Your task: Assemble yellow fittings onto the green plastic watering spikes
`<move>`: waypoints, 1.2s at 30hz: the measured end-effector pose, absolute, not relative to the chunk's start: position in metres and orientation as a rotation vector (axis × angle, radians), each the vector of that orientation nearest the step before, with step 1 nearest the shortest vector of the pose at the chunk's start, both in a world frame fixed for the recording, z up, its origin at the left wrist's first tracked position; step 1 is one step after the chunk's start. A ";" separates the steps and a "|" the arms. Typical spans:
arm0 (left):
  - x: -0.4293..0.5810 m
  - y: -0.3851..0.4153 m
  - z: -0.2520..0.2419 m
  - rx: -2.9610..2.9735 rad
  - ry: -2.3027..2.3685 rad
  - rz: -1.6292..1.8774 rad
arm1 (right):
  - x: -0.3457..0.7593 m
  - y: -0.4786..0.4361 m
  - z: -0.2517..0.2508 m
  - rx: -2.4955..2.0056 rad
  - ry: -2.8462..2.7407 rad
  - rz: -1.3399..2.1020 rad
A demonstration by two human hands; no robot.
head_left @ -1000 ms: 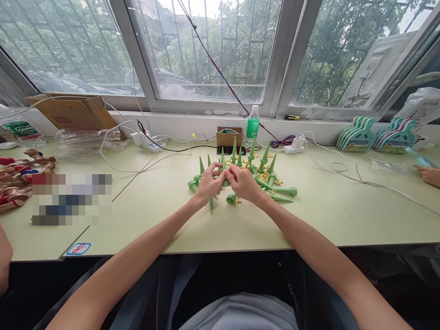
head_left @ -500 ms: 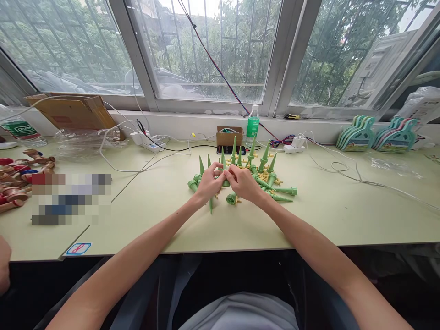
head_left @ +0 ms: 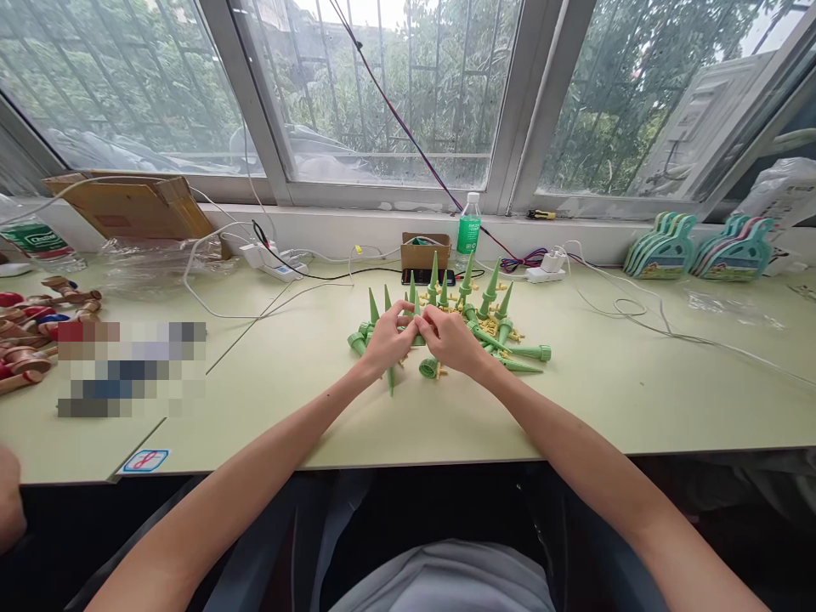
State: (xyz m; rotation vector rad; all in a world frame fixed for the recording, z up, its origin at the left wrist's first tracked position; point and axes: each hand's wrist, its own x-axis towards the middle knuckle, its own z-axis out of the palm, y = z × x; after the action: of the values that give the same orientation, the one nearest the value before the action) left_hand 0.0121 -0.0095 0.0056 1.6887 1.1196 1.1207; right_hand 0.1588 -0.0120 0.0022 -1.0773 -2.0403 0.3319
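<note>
My left hand (head_left: 390,337) and my right hand (head_left: 450,335) meet fingertip to fingertip over the middle of a pile of green plastic plant-watering spikes. Between them shows a green watering spike (head_left: 418,338), which my left fingers close around. The right thumb and index finger pinch together at that spike; what they grip is hidden. Several spikes stand point up behind my hands, such as one spike (head_left: 490,291). Others lie on their sides, one with its round open end (head_left: 429,367) toward me. Small yellow valve pieces (head_left: 490,328) are scattered among them.
Behind the pile stand a small cardboard box (head_left: 426,252), a phone (head_left: 414,278) and a green-labelled bottle (head_left: 469,229). White cables (head_left: 663,327) and power strips (head_left: 546,269) run along the back. Wooden toys (head_left: 25,340) lie left, near another person's hand (head_left: 9,497).
</note>
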 end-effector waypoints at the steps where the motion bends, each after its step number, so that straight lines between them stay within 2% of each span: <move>1: 0.012 -0.009 0.005 1.694 1.123 1.120 | 0.159 -0.012 0.002 -1.078 -2.040 0.334; 36: 0.013 -0.011 0.003 1.683 1.128 1.228 | 0.158 -0.014 0.004 -1.053 -2.029 0.387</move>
State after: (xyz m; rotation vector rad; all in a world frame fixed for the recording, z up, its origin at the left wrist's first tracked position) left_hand 0.0132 -0.0110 0.0035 1.6828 1.1281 1.2275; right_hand 0.1583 -0.0143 0.0043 -1.0532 -2.0287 0.3869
